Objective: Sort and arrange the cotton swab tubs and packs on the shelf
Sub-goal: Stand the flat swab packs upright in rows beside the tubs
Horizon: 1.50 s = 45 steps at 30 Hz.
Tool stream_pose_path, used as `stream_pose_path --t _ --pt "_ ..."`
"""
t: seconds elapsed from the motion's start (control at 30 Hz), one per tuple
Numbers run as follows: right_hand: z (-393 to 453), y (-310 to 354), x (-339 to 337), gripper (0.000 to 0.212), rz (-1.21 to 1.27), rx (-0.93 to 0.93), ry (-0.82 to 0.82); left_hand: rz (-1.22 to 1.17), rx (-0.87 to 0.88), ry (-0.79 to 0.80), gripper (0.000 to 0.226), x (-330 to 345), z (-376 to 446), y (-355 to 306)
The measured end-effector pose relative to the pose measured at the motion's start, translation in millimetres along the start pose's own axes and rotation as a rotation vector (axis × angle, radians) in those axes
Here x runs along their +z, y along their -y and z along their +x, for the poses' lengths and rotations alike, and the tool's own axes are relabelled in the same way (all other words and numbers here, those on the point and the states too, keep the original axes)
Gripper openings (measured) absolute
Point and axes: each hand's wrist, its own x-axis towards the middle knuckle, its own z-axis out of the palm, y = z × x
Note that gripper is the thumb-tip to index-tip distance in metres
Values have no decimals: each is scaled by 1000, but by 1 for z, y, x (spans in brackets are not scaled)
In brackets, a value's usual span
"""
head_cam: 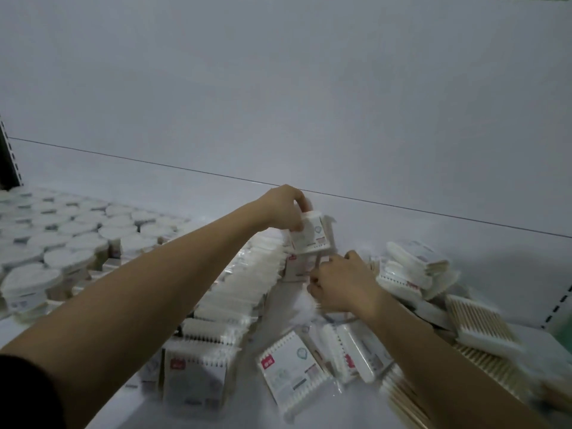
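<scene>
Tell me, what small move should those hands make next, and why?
Probably set the raised pack, which the left hand grips, down at the far end of the standing row of packs. It hangs just above that end, while the right hand seems to steady the packs there.

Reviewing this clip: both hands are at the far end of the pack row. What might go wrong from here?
1. The left hand pinches a pack by its top edge above the row; it may slip and knock upright packs over.
2. The right hand works beside a loose pile of tilted packs, which the wrist might nudge further out of order.
3. The left forearm hangs over the row and near the tubs, so lowering it might topple either.
</scene>
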Motion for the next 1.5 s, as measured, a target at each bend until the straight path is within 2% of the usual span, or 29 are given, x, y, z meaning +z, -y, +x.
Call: stream_pose_path --t 0.17,0.33,0.43,0.53,0.8,0.97,1.0,1.07,1.17,1.2,1.33,1.43,1.5 --pt "-15 -34 2 40 65 38 113 187 24 93 29 6 7 -26" --pt "-23 -46 4 36 103 41 98 460 -4 226 34 23 7 -34" --pt "-24 -44 3 32 98 52 86 705 -13 169 45 52 9 -18" --pt "-24 -45 3 29 116 59 71 816 20 60 40 66 13 -4" --pt "-22 -42 4 27 141 30 38 662 107 42 34 67 20 -3" --pt "-21 -40 -2 17 175 40 62 746 131 56 17 78 24 -3" --pt "-20 -40 -5 15 193 46 81 757 130 63 18 78 23 -4" --pt "-18 -40 -16 23 251 65 95 792 125 96 35 75 19 -8" --pt "-16 -50 -37 10 502 119 -24 791 139 69 55 63 14 -15" --pt "-19 -55 -45 14 580 145 -86 767 138 45 56 58 11 -20" --pt "-46 -81 -70 17 688 196 -266 502 139 -43 44 44 -13 -54" --pt "-78 -98 -76 18 707 238 -315 354 182 -29 31 56 -43 -80" --pt "-101 -105 -73 17 736 270 -323 287 174 15 32 77 -61 -91"
